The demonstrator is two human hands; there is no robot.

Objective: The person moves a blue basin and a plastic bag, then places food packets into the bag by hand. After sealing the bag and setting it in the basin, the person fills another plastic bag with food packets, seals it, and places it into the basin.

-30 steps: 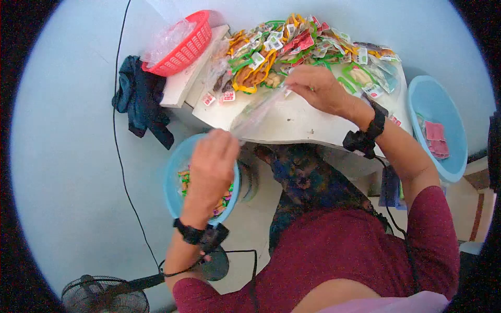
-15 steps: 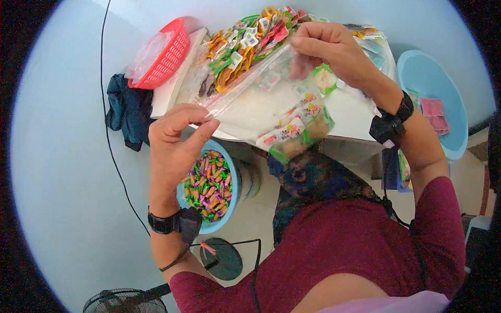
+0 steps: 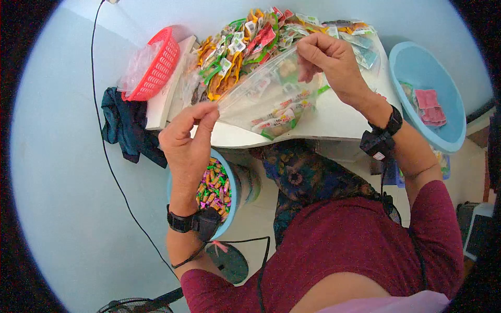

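Note:
A clear plastic bag (image 3: 245, 107) hangs stretched between my two hands over the front of the white table. My left hand (image 3: 188, 130) pinches one top corner between thumb and fingers. At the other top corner my right hand (image 3: 331, 60) has its fingers closed on the edge. Several small snack packets (image 3: 284, 116) with white, red and green print lie low in the bag. Behind it, a heap of snack packets (image 3: 237, 49) in yellow, green and red wrappers covers the back of the table.
A red basket (image 3: 162, 70) holding clear plastic bags stands at the left. Below my left hand is a blue bucket (image 3: 232, 182) of wrapped candies. At the right sits a blue basin (image 3: 449, 104) with a pink cloth (image 3: 430, 107). A black cable (image 3: 112, 169) runs down the left.
The bag has swung upward and away from my body, with its packets now over the table edge. Both hands keep their hold, slightly closer together. The camera view has shifted a little.

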